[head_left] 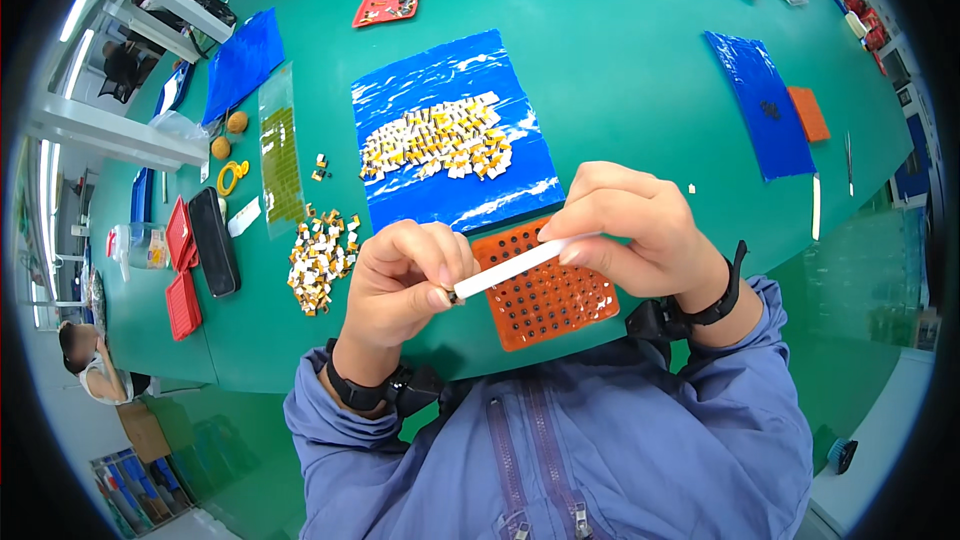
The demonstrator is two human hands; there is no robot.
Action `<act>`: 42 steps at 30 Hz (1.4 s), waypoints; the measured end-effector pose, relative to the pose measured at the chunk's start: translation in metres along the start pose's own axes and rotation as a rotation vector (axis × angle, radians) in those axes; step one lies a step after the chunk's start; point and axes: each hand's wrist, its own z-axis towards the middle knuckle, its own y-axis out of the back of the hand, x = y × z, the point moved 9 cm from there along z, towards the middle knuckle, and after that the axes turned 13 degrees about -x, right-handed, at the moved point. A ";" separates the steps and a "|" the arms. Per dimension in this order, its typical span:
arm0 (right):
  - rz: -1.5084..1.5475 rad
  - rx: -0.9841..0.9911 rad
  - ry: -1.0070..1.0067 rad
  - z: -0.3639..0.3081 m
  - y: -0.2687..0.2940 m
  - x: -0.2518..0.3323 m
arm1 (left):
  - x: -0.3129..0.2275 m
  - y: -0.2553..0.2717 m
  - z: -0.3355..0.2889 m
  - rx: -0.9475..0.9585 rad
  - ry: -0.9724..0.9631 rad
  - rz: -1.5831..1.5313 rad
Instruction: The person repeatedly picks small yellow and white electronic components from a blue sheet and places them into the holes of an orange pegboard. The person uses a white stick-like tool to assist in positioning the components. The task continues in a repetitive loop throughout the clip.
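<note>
My right hand pinches a slim white stick between thumb and fingers. The stick slants down to my left hand, whose thumb and forefinger are closed on a tiny dark part at the stick's lower end. Under both hands lies an orange tray with rows of small black round pieces. Beyond it, many small white-and-amber pieces are spread on a blue sheet. A second heap of such pieces sits on the green table left of my left hand.
Further left are a black case, red trays, yellow scissors and a clear strip of olive-green squares. A red tray stands at the back. On the right lie another blue sheet, an orange block and tweezers.
</note>
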 end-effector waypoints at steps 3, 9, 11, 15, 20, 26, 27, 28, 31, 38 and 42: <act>0.020 -0.054 -0.004 0.002 -0.001 0.000 | 0.000 -0.003 0.000 0.021 -0.008 0.031; -0.037 0.032 -0.042 -0.001 -0.002 -0.001 | -0.001 0.000 0.000 -0.013 -0.010 0.042; -0.052 0.078 -0.059 -0.002 -0.003 -0.003 | 0.000 -0.001 0.000 -0.001 -0.002 0.061; -0.015 0.045 -0.060 -0.003 -0.003 -0.004 | -0.004 0.001 0.002 -0.043 -0.041 0.121; 0.051 -0.135 -0.105 -0.002 0.009 -0.004 | -0.013 0.017 0.005 -0.195 -0.172 0.263; 0.248 -0.121 0.023 -0.005 0.011 0.019 | -0.014 0.025 0.008 -0.328 -0.135 0.372; 0.275 -0.102 0.009 -0.006 0.009 0.020 | -0.013 0.027 0.009 -0.355 -0.107 0.410; 0.227 -0.069 0.039 -0.005 0.005 0.025 | -0.011 0.028 0.010 -0.309 -0.111 0.417; 0.086 -0.016 0.117 -0.007 -0.004 0.031 | -0.009 0.030 0.010 -0.345 -0.092 0.465; 0.094 0.021 0.137 -0.010 -0.013 0.031 | -0.007 0.029 0.010 -0.307 -0.072 0.565; 0.094 0.046 0.149 -0.010 -0.016 0.033 | -0.012 0.030 0.011 -0.312 -0.103 0.576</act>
